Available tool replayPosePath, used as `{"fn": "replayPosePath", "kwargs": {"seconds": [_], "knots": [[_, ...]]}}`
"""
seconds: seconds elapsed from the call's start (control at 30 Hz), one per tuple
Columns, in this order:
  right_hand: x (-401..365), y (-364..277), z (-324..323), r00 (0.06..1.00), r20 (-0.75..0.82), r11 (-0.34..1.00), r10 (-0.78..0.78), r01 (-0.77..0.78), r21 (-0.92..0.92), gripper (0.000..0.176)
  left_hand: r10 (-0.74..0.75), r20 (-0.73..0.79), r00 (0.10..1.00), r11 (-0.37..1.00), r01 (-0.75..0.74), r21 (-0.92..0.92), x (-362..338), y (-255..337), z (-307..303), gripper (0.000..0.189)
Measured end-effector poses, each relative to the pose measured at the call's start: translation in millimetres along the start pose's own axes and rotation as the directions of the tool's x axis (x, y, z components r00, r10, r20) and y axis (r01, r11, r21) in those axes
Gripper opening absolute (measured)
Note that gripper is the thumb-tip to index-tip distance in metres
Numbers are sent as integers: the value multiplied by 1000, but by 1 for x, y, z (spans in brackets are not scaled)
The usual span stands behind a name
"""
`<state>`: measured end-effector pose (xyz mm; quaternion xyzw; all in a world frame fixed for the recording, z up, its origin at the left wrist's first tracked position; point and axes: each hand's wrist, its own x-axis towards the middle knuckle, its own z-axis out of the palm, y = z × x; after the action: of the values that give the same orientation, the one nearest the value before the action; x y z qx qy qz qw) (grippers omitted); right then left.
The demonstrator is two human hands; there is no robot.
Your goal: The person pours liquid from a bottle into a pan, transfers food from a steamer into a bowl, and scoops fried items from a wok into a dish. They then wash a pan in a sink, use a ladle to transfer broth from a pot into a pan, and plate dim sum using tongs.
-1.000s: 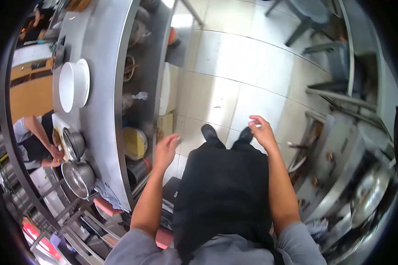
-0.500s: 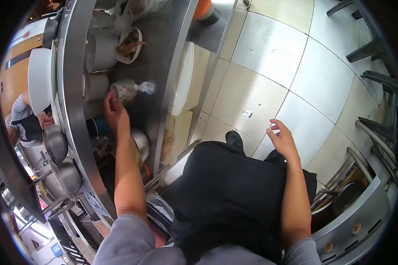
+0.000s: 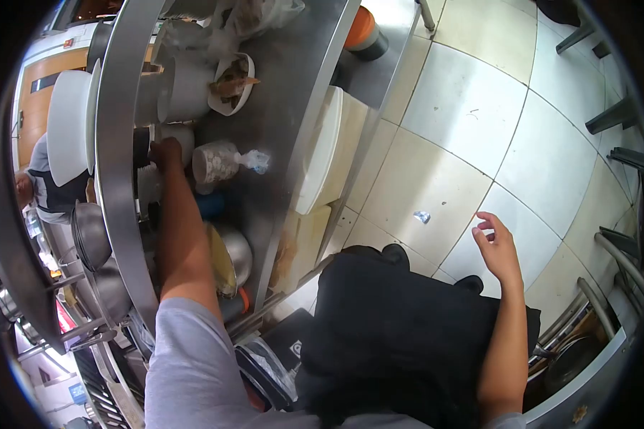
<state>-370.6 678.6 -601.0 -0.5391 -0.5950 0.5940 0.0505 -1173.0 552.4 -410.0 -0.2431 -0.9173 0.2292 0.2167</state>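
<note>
- Okay, far left: co-worker [image 3: 39, 187] in grey sleeves and a dark apron, behind the counter [image 3: 116, 179].
- On the counter top: white basin [image 3: 66, 129], with steel bowls [image 3: 89, 232] further down.
- Under the counter, on the lower shelf [image 3: 286, 93]: left hand [image 3: 166, 153] reached deep in at the small grey pot [image 3: 186, 134]. Touching or just beside, cannot tell.
- Left fingers tucked behind the counter edge, so grip cannot be told.
- Just right of that hand: patterned tub [image 3: 215, 161] wrapped in a knotted plastic bag, blue cup [image 3: 211, 205] near it.
- Further along the shelf: tall grey pot [image 3: 187, 89] and a white bowl [image 3: 230, 84] with food scraps.
- At the shelf edge: white board [image 3: 322, 146], standing on its side.
- Middle: tiled floor [image 3: 444, 93] with a paper scrap [image 3: 422, 216] on it, black apron [image 3: 408, 329] below.
- Right: right hand [image 3: 497, 247] up in the air over the floor, empty, fingers loosely spread and slightly curled.
</note>
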Motion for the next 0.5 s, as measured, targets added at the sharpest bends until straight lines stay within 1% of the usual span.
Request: {"fn": "replayPosePath", "kwargs": {"seconds": [0.07, 0.1, 0.13, 0.23, 0.27, 0.3, 0.33, 0.43, 0.5], "knots": [[-1, 0, -1, 1000, -3, 1000, 5, -5, -13, 40, 61, 157, 986, 978, -90, 188, 33, -27, 38, 35], [-2, 0, -1, 1000, -3, 1000, 9, -9, -19, 40, 20, 140, 990, 984, -44, 172, 55, -45, 72, 34], [-3, 0, 2, 1000, 2, 1000, 0, 0, -9, 40, -22, 127, 992, 988, 2, 157, 65, -54, 89, 34], [-6, 0, 7, 999, 16, 999, -32, 31, 18, 39, -178, 38, 983, 984, 179, -25, 53, -59, 73, 37], [-8, 1, 9, 999, 22, 999, -39, 38, 28, 39, -280, 9, 960, 950, 278, -139, 40, -43, 47, 37], [-9, 0, 11, 999, 27, 998, -46, 45, 36, 39, -381, -5, 924, 895, 367, -254, 17, -17, 3, 37], [-12, -2, 12, 998, 33, 998, -44, 43, 36, 39, -482, -4, 876, 817, 448, -364, 3, -1, -21, 38], [-18, -6, 18, 998, 46, 999, -33, 31, 28, 39, -377, -18, 926, 926, 376, -36, 20, -7, -10, 37], [-22, -6, 20, 998, 54, 999, -32, 30, 40, 39, -281, -97, 955, 950, 291, 111, 23, -12, 10, 33]]}}
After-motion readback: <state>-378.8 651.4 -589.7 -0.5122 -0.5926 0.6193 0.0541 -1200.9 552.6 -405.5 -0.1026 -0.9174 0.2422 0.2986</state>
